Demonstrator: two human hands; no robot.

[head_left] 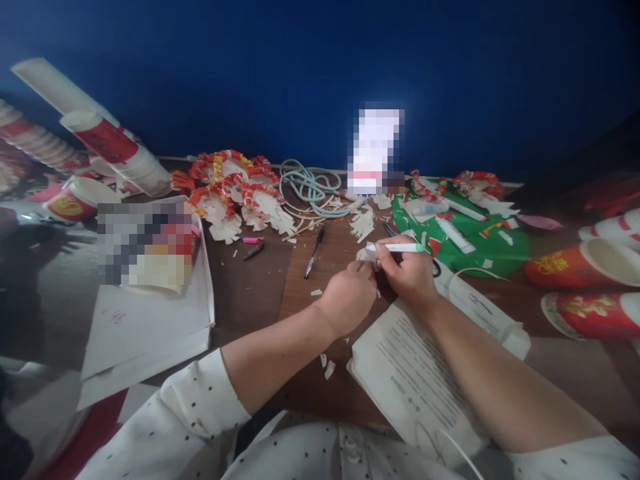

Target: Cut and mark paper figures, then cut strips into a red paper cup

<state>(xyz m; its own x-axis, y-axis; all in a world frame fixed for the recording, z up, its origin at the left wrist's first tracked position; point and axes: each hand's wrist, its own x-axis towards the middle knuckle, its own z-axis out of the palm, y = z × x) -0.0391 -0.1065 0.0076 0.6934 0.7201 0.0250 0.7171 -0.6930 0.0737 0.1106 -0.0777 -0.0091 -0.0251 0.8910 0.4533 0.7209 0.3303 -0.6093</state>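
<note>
1. White pen (395, 248) with a green end (420, 247) sits in the right hand (413, 275), pinched between thumb and bent fingers; twelve o'clock here means away from the body
2. Its long axis runs almost level from nine to three o'clock, green end at three, the other end pointing to nine
3. That nine o'clock end lies just above a small white paper piece (364, 255), which is at about ten o'clock from the right hand
4. Seen from the left hand (349, 297), the pen is at one to two o'clock, and the right hand is nearer to it
5. The left hand's fingers are curled and bunched beside the paper piece; whether they pinch it I cannot tell, as the fingertips are partly hidden
6. On the bench (250, 293), a black pen (315, 251) lies apart at eleven o'clock from the left hand
</note>
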